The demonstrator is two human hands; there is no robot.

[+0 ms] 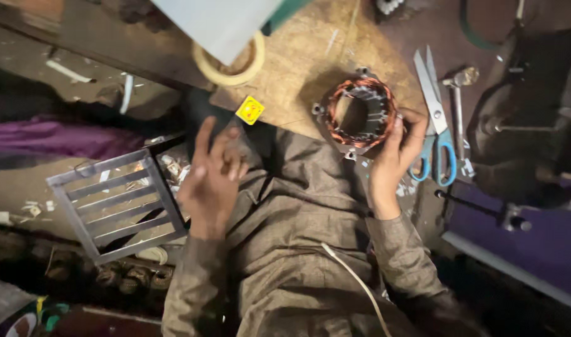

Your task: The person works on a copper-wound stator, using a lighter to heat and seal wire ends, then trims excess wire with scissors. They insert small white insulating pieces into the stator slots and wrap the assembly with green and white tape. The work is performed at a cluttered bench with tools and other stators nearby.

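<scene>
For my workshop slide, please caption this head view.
Right hand grips a copper-wound stator on the board; left hand hovers open; scissors lie alongside.

Stator [360, 115]: glossy copper windings, dull metal core; board [298, 62]: rough wood.

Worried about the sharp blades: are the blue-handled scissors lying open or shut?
Slightly open. The scissors lie flat beside the right hand, and their two blade tips stand a little apart.

Motor stator [360, 114], round grey laminated steel ring, copper wire windings around its rim, open centre facing up, tilted slightly, gripped at its right edge by the right hand [392, 163], well apart from the left hand [212, 181]
</scene>
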